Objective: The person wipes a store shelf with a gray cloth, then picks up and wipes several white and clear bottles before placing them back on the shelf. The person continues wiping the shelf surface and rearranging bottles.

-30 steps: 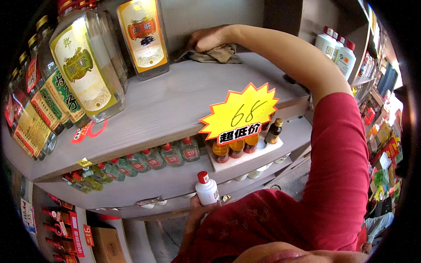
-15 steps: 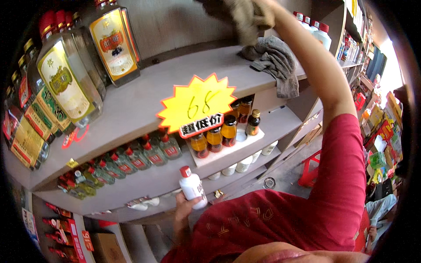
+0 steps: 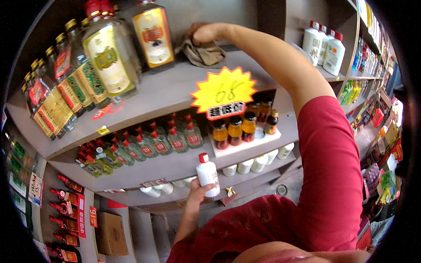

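My left hand [image 3: 200, 193] is wrapped round a white bottle [image 3: 209, 177] with a red cap, held upright in front of the lower shelves. Up on the top shelf, my right hand [image 3: 205, 34] grips a grey-brown cloth [image 3: 202, 53]. The cloth is bunched against the shelf board and hangs below my fingers. To its left stands a square bottle [image 3: 153, 37] with an orange-bordered label, and farther left a large clear bottle [image 3: 108, 61] with a pale green label. My right arm crosses in front of the shelf and hides part of its edge.
A yellow starburst price sign [image 3: 224, 90] sticks up at the shelf front. Below stand small red-capped bottles [image 3: 160, 143] and amber jars [image 3: 234, 130] on a white tray [image 3: 263, 141]. White bottles [image 3: 334, 55] fill the right compartment. A cardboard box [image 3: 112, 234] sits lower left.
My right hand has come down and left with the cloth onto the top shelf. The grey cloth draped over the shelf edge no longer shows. My view has shifted; the bottle stays in my left hand.
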{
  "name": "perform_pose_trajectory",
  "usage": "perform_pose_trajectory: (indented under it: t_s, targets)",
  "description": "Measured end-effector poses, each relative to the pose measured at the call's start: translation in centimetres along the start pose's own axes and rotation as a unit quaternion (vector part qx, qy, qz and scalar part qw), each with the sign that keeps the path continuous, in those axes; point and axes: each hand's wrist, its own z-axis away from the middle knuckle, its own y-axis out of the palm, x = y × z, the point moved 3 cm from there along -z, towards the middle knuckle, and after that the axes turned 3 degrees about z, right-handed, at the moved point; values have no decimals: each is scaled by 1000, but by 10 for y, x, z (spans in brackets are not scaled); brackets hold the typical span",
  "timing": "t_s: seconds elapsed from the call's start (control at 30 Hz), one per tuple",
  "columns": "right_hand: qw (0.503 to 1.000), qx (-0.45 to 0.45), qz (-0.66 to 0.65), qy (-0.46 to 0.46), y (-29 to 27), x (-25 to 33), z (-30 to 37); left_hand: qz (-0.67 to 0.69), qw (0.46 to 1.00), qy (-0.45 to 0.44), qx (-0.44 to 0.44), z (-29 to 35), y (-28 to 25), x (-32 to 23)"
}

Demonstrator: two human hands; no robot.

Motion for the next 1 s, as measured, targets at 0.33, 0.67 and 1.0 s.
perform_pose_trajectory:
  t_s: [0.33, 0.67, 1.0]
  targets:
    - [986, 95, 133, 19, 20, 15, 14, 9, 995, -42, 89, -1, -12, -7]
    - [978, 72, 193, 42, -23, 56, 258, -2, 989, -90, 118, -4, -13, -14]
    - [943, -109, 270, 159, -44, 89, 426, -21, 985, -89, 149, -7, -6, -22]
